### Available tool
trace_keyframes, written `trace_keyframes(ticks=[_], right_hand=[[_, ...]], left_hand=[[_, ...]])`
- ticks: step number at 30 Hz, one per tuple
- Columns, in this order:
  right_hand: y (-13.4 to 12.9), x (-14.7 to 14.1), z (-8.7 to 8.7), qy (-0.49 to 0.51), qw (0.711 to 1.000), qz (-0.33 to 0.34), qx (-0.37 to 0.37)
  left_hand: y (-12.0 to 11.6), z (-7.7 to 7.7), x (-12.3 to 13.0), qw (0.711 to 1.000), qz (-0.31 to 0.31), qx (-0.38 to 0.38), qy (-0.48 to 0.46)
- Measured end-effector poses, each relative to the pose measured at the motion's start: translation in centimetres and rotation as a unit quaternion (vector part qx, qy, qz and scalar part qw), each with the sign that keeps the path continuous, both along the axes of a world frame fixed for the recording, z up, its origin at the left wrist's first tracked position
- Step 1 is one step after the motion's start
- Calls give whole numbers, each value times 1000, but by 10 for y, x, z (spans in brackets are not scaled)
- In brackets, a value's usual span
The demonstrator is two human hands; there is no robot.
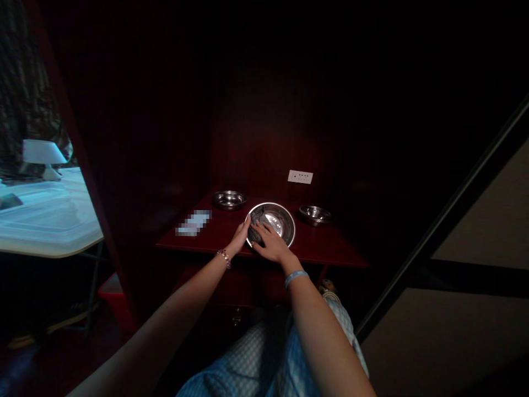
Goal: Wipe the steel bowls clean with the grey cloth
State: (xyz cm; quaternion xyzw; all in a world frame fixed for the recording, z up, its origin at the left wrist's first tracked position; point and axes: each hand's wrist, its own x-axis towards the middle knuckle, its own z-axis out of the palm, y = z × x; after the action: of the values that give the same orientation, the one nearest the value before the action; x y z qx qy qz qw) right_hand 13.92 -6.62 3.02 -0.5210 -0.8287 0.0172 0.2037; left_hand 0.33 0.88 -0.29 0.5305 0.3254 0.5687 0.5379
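A shiny metal bowl (281, 221) is tilted toward me over the front part of a dark red desk (330, 247). My left hand (240, 236) grips the bowl's left rim, its fingers partly hidden. Inside the bowl, on its left side, lies a dark grey cloth (257, 217). My right hand (270, 241) rests on this cloth with its fingers spread, pressing it against the metal. Two more metal bowls stand on the desk, one at the back left (230, 200) and a smaller one at the right (315, 215).
A blurred-out pale item (194, 223) lies on the desk's left side. A white socket panel (300, 177) is on the back wall. Dark side panels enclose the desk. Beyond the left panel are a white table (49, 220) with a lamp (44, 154) and a red bin (118, 303).
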Motion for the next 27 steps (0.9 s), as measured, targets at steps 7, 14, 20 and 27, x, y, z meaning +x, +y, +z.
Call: trace_keyframes(ticks=[7,14,20,27], right_hand=[[-4,-4,4,8,1000,8,-17],[-6,-5,7,37,998,24,-40],[-9,-6,12,50,997,20,-60],[-14,-8,18,50,996,20,-65]], left_hand=[[0,1,0,1000,4,-1,-3],[2,-1,-1,1000,1,-5,-1],[4,-4,-2,1000,-1,-10,5],[10,-8,-2,1000,4,-19,3]])
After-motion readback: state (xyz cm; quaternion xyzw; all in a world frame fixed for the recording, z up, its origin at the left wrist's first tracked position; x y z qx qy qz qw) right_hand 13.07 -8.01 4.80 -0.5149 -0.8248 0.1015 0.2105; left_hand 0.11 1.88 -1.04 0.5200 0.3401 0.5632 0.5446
